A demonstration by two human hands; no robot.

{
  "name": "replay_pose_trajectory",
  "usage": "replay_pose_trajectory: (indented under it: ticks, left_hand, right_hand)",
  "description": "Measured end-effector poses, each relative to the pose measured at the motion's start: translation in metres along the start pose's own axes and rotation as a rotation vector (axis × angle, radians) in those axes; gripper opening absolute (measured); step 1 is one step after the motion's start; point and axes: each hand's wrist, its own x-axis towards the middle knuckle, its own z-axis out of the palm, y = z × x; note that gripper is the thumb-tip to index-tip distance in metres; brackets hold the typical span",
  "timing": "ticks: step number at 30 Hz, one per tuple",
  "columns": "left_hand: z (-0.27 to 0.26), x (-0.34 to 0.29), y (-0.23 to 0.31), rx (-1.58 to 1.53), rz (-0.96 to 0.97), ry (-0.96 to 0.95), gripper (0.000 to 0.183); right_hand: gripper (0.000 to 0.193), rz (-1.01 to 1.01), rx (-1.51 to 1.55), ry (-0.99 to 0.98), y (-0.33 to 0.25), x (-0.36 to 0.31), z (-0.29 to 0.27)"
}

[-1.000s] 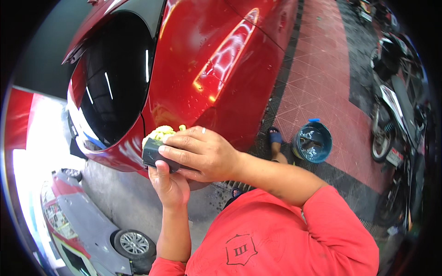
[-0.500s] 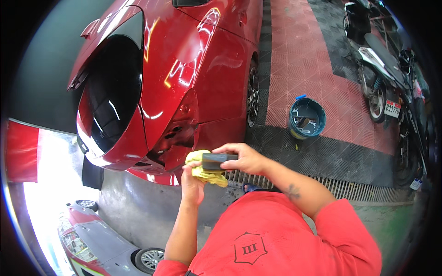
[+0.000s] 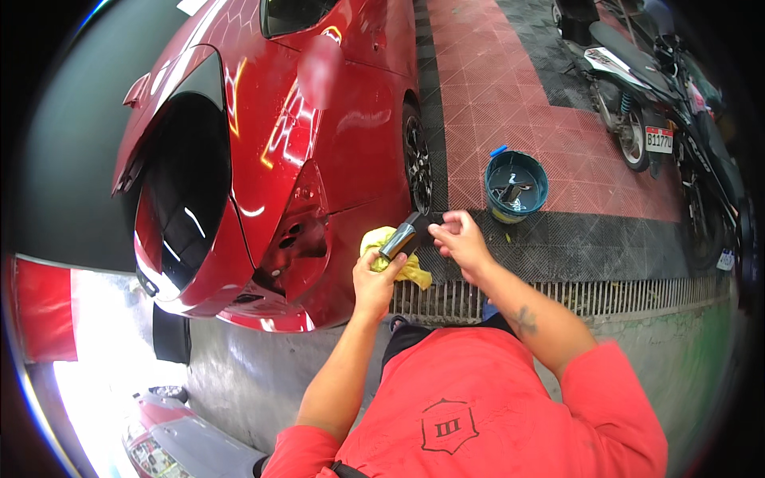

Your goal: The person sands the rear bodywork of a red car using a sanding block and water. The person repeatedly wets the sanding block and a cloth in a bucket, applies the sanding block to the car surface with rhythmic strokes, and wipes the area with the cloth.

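My left hand [image 3: 376, 287] is closed around a dark, glossy block [image 3: 404, 237] and a crumpled yellow cloth [image 3: 416, 276], which hangs below and behind the block. At the block's far right end is a matte black part [image 3: 421, 221], perhaps a sheet or flap. The bent fingers of my right hand [image 3: 464, 243] pinch at the edge of this black part. Both hands are in front of my body, just off the rear corner of a red car [image 3: 358, 151]. In that corner, the lamp recess [image 3: 295, 247] is bare, with dark holes showing.
A dark teal bucket [image 3: 532, 205] with liquid and some items inside stands right of the car's wheel [image 3: 417, 155]. A drain grate [image 3: 574, 301] crosses the floor ahead of me. A parked motorcycle [image 3: 625, 80] is at the far right. Another car [image 3: 199, 438] shows lower left.
The block has swung from level to a tilt and moved right with the cloth. My right hand has shifted from gripping the block's side to its far end. The view has shifted too.
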Motion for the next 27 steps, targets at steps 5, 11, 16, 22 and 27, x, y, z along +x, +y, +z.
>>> replay_pose_trajectory:
  ticks: [5, 11, 16, 22, 27]
  left_hand:
    - [-0.022, 0.001, 0.006, 0.381, 0.473, 0.196, 0.036]
    - [-0.069, 0.014, 0.021, 0.45, 0.843, 0.103, 0.048]
    - [-0.107, 0.032, 0.019, 0.443, 0.99, -0.061, 0.046]
    - [-0.111, 0.045, 0.024, 0.4, 1.072, -0.25, 0.05]
    - [-0.102, 0.091, 0.062, 0.5, 1.119, -0.352, 0.04]
  right_hand:
    - [0.082, 0.081, 0.293, -0.142, 0.012, -0.055, 0.079]
    - [0.061, -0.197, 0.487, 0.003, 0.01, -0.069, 0.167]
    - [0.048, -0.21, 0.616, 0.051, 0.005, -0.09, 0.193]
    - [0.045, -0.388, 0.656, 0.13, 0.023, -0.092, 0.192]
    - [0.045, -0.626, 0.666, 0.477, -0.001, -0.072, 0.16]
